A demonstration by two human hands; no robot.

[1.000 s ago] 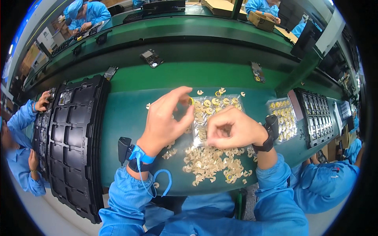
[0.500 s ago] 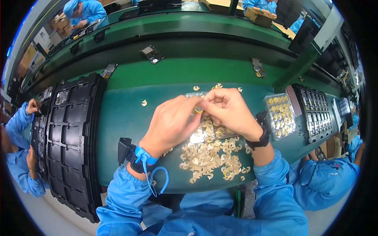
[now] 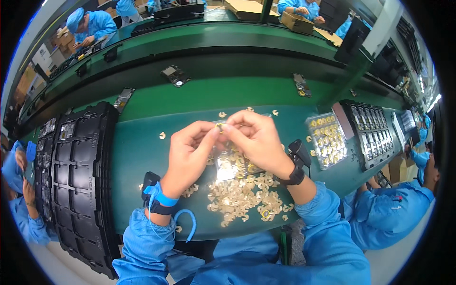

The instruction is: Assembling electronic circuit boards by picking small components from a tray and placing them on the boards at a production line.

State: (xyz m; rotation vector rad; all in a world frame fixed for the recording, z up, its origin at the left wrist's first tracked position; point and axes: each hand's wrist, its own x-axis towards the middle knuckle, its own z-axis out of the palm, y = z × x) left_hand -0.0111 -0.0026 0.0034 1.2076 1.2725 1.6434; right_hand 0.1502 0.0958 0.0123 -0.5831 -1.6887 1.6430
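A small gold-coloured part (image 3: 220,126) sits pinched between the fingertips of both hands, held up just above the green work surface (image 3: 137,156) near the middle of the bench; it is too small to make out its exact shape, though it looks like one of the curved pieces scattered below. The left hand (image 3: 187,154) closes its thumb and forefinger on the part from the left, the other fingers curled in, and the right hand (image 3: 254,137) meets it from the right with its fingertips drawn together on the same piece, so the two hands touch at the tips. Directly beneath them lies a clear plastic bag (image 3: 228,164), partly hidden by the hands, and just below that a loose heap of gold parts (image 3: 242,197) spreads toward the near edge of the bench. A few stray pieces lie apart from the heap, one (image 3: 162,135) to the left of the left hand. The left wrist carries a blue strap with a coiled blue cord (image 3: 187,223), and the right wrist a black band (image 3: 294,175); both forearms are in blue sleeves. To the right, near the right hand, a clear tray (image 3: 327,140) holds gold parts in rows, with a black tray of compartments (image 3: 370,135) just beyond it. Well to the left stands a stack of large black moulded trays (image 3: 80,185). Other people in blue work at the far bench and at both sides.
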